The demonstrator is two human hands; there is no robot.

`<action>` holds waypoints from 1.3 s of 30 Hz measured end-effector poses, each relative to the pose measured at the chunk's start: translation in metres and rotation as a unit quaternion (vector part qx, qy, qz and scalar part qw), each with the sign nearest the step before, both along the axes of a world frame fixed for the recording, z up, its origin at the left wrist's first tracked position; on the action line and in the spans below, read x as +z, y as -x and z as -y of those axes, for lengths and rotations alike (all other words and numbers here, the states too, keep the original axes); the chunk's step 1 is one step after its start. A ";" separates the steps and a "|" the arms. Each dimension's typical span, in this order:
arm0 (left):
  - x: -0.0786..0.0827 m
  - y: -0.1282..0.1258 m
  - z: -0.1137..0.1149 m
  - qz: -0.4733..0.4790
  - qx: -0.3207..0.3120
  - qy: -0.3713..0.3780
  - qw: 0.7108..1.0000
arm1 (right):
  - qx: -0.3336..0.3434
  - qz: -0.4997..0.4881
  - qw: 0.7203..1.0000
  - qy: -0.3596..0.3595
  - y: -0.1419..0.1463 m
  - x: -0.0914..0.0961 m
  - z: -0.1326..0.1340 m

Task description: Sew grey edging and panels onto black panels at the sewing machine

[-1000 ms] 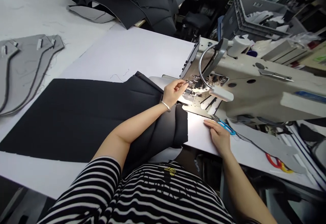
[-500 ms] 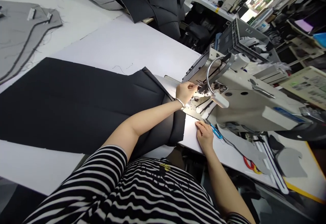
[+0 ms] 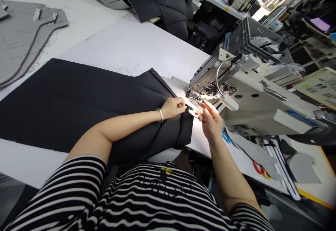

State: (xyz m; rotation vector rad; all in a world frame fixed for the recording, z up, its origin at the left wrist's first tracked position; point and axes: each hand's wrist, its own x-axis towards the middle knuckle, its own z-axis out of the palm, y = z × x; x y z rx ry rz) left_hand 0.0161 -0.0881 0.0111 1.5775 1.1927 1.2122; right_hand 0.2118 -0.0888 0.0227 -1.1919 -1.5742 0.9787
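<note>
A large black fabric panel (image 3: pixel 86 101) lies across the table, with a folded, seamed edge running up to the sewing machine (image 3: pixel 252 101). Over that edge, just left of the needle area, my left hand (image 3: pixel 173 107) is closed, with a small dark bit of the fabric showing at its fingertips. My right hand (image 3: pixel 210 121) is raised beside the lit presser foot (image 3: pixel 193 96), its fingers bent and apart, and I see nothing held in it. Blue-handled snips (image 3: pixel 226 137) lie to the right of that wrist, partly hidden.
Grey panels with dark piping (image 3: pixel 28 38) lie at the far left. Black padded pieces (image 3: pixel 162 0) are heaped at the back. A grey crate (image 3: pixel 252 38) stands behind the machine. Red-and-yellow-handled scissors (image 3: pixel 259 169) and grey offcuts (image 3: pixel 301 168) lie at right. A lamp (image 3: pixel 229 102) hangs near the needle.
My left hand has come away from the needle area, down and left onto the fabric edge. My right hand has lifted from the tabletop toward the presser foot, its fingers opening.
</note>
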 end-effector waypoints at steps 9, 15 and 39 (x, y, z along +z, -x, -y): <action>0.014 -0.004 -0.007 0.017 -0.035 -0.110 0.993 | -0.035 0.075 0.984 -0.161 0.033 0.020 -0.010; 0.064 -0.032 -0.042 0.251 -0.107 0.055 0.960 | 0.027 0.421 0.867 -0.267 0.005 0.027 -0.031; 0.046 -0.078 -0.066 0.449 0.065 0.317 0.833 | 0.102 0.385 0.899 -0.183 -0.024 -0.024 -0.003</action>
